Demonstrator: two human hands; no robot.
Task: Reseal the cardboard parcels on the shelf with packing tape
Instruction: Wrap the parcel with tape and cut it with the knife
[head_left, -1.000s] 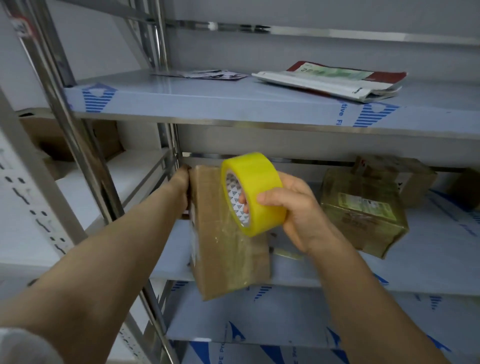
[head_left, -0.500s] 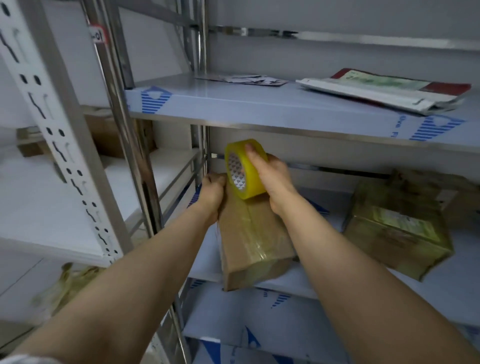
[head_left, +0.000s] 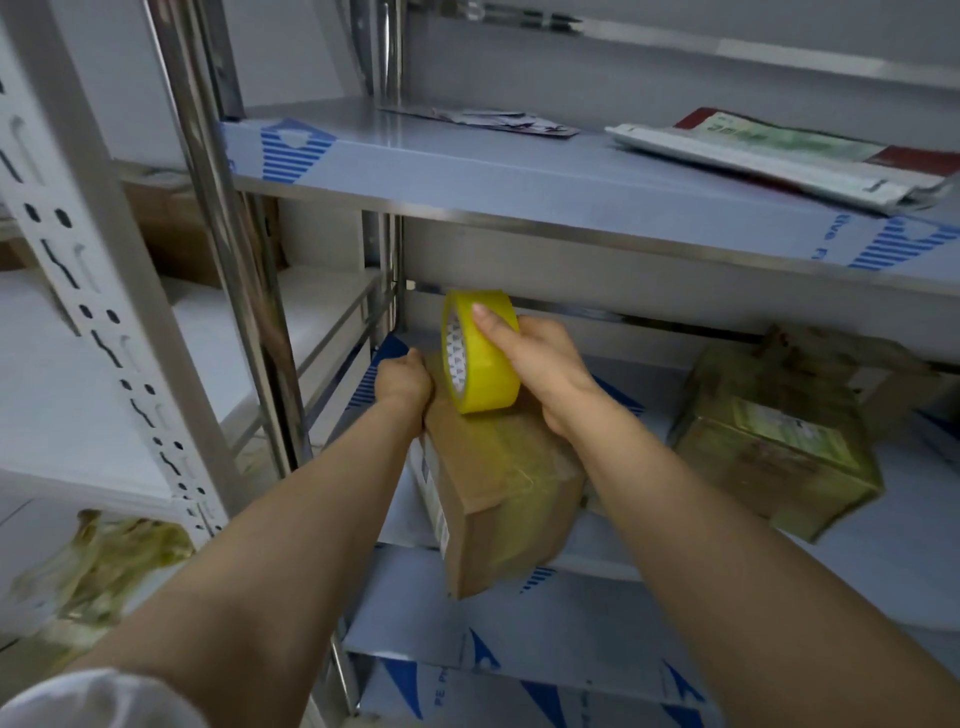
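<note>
At frame centre our right hand (head_left: 540, 364) clamps its fingers round the yellow tape roll (head_left: 480, 353) atop the cardboard parcel (head_left: 498, 478) — our left hand (head_left: 402, 382) grips the parcel's far left edge.

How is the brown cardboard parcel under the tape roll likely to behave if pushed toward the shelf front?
Probably stiff: the brown cardboard parcel shows crisp edges. Its near corner overhangs the shelf front, so a forward push might tip it off. The glossy tape across it may make a grip slip.
</note>
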